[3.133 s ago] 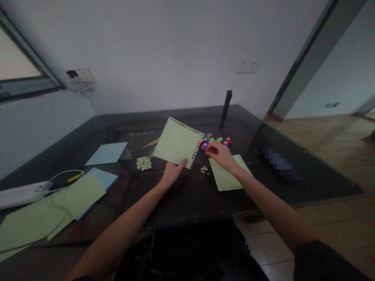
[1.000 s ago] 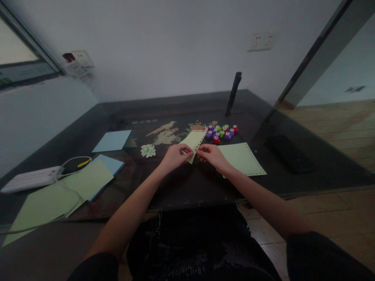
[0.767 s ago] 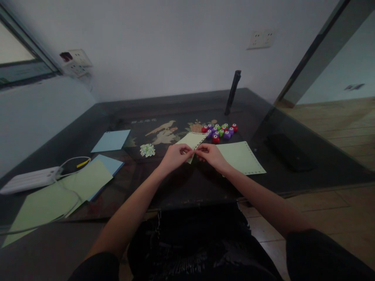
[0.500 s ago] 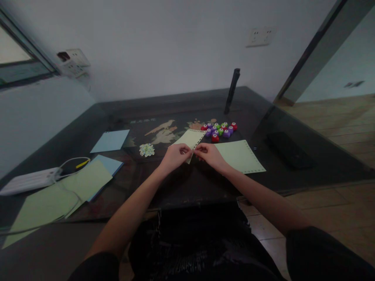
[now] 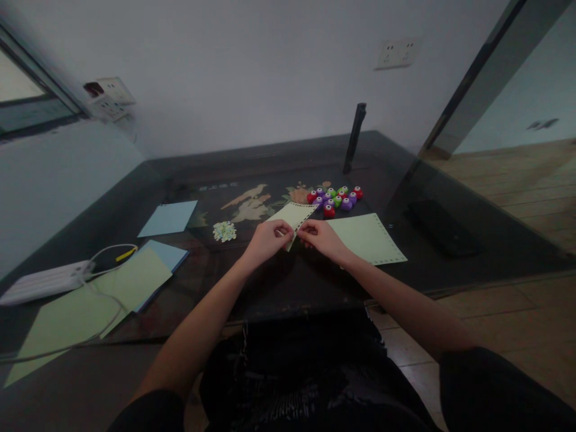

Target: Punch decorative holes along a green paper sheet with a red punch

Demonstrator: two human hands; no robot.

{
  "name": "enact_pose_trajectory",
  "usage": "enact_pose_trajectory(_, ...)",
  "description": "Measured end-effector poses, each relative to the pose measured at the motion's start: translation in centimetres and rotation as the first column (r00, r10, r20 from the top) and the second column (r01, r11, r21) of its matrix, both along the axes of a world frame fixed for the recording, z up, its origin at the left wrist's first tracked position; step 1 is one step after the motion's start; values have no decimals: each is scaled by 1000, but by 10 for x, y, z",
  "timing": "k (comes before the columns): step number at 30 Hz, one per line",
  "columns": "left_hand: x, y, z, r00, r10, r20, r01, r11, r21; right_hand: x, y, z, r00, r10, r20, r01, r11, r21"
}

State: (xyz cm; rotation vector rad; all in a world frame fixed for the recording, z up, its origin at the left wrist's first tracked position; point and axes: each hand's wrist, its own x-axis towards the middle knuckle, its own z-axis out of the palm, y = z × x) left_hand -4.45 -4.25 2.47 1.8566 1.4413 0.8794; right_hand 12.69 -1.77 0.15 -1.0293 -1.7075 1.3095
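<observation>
The left hand (image 5: pixel 266 241) and right hand (image 5: pixel 320 238) pinch the near corner of a pale green sheet (image 5: pixel 293 216), its edge apparently punched, above the dark table (image 5: pixel 288 282); small coloured punches (image 5: pixel 335 199) sit just beyond.

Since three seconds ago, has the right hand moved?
Yes. The right hand left the coloured punches and came toward the person, now pinching the green sheet.

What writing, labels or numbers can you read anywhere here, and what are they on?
No text here is readable.
Table inlay: a short row of pale characters above the bird picture, too small and blurred to read.
Green sheet pinched by the left hand and right hand: punched holes only, no print.
Small punches and wall socket: no legible marks.
</observation>
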Motion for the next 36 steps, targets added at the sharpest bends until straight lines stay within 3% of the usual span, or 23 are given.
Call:
enact_pose_trajectory(8,2,0,1,999,1,-37,-3,999,-33,0,0,0,1000,-1,24,1,999,36)
enact_pose_trajectory(18,1,2,-5,998,-15,-54,16,1000,22,0,0,0,1000,6,26,-7,999,51)
enact_pose_trajectory(29,3,-1,-1,997,-16,-81,20,999,49,0,0,2,1000,7,18,-8,999,48)
enact_pose_trajectory(36,3,-2,-3,985,15,-172,20,980,200,-1,-1,3,999,-46,-25,47,996,74)
